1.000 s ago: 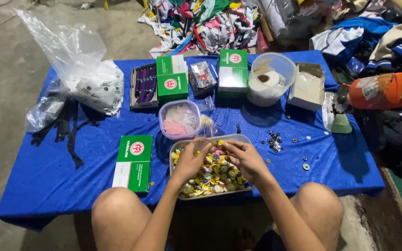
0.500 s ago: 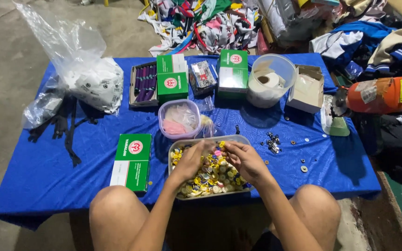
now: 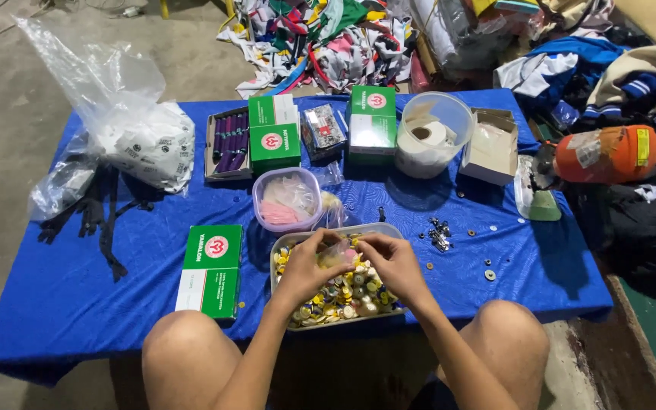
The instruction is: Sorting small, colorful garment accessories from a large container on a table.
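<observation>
A shallow clear tray (image 3: 377, 229) full of small yellow, white and dark buttons (image 3: 343, 296) sits at the near edge of the blue-covered table (image 3: 77, 288). Both hands hover over it, fingertips meeting. My left hand (image 3: 309, 266) and my right hand (image 3: 390, 262) pinch a small clear plastic bag (image 3: 339, 250) between them above the buttons. A round clear tub with pink contents (image 3: 286, 199) stands just behind the tray.
Green boxes (image 3: 210, 269) (image 3: 273, 140) (image 3: 372, 121), a tray of purple items (image 3: 225, 144), a clear tub with a tape roll (image 3: 433, 137), a cardboard box (image 3: 491, 148), metal bits (image 3: 438, 234), black zippers (image 3: 104, 216) and a plastic bag (image 3: 138, 144) lie about. Clothes pile up behind.
The hands have drawn closer together over the tray, fingertips now meeting on the small clear bag. Nothing else on the table has moved.
</observation>
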